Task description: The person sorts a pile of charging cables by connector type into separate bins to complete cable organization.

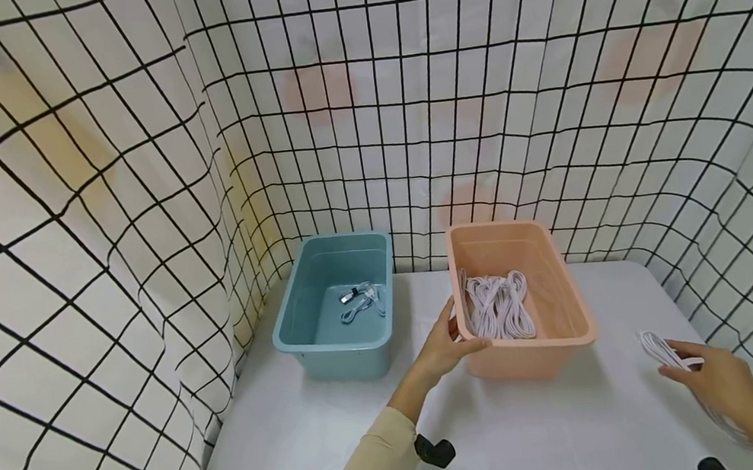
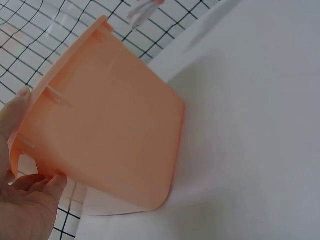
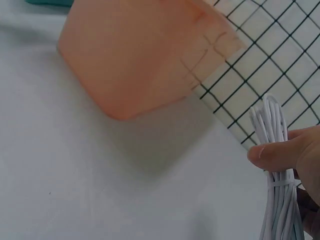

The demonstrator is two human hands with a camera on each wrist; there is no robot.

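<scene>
My left hand (image 1: 445, 344) grips the near left corner of the orange plastic bin (image 1: 524, 363). In the left wrist view its thumb lies along the rim and its fingers curl beneath, against the bin's wall (image 2: 110, 135). Several bundles of white cable (image 1: 498, 310) lie in the left part of that bin. Off to the right of the bin, my right hand (image 1: 724, 381) pinches another tied bundle of white cable (image 3: 281, 205). Its thumb crosses the front of the bundle, just above the tie, and a looped end sticks up past the thumb.
A blue plastic bin (image 1: 345, 365) stands left of the orange one, with small light cables (image 1: 361, 302) on its floor. Both bins are on a white-covered table (image 1: 522, 442). Black wire mesh (image 1: 407, 132) walls the table at the back, left and right.
</scene>
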